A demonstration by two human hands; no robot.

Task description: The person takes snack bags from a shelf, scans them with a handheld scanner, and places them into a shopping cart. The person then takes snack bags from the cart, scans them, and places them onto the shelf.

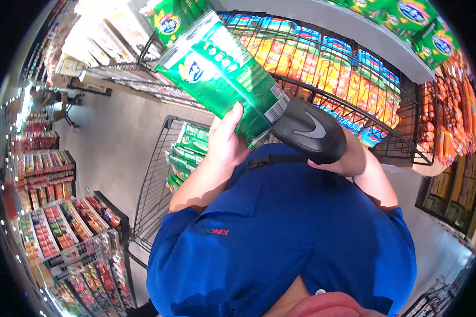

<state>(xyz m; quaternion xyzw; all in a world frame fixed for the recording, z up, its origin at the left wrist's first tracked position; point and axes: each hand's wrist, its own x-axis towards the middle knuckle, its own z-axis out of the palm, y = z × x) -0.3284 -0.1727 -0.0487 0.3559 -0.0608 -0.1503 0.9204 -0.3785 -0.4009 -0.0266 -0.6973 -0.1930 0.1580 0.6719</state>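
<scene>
Left hand (pixel 228 138): fingers closed on a green printed package (pixel 222 79), thumb pressed on its front face, other fingers hidden behind. Package held up at a slant, barcode near its lower right corner, pale glare across the upper part.

Right hand (pixel 353 157): grasping a black handheld device (pixel 314 132) with a curved grey mark; fingers mostly hidden beneath it. Device end lies right by the barcode; whether the two touch cannot be told.

Wire cart (pixel 143 196): below and left of the package, containing several green packages (pixel 191 138), laid overlapping; the lower ones are partly hidden by the left forearm.

Black wire basket (pixel 410 141): beyond the hands, filled with rows of orange, yellow and blue packets (pixel 301 55); the nearer ones are partly covered by the device.

Hanging orange-red packets (pixel 452 105): far right, print illegible.

Tiered racks (pixel 84 240): lower left, holding small colourful packets, too small to identify.

Person (pixel 37 98): distant, upper left, beside another cart (pixel 64 112); blurred, its contents unclear. Frame corners: cut off by the dark lens edge.
</scene>
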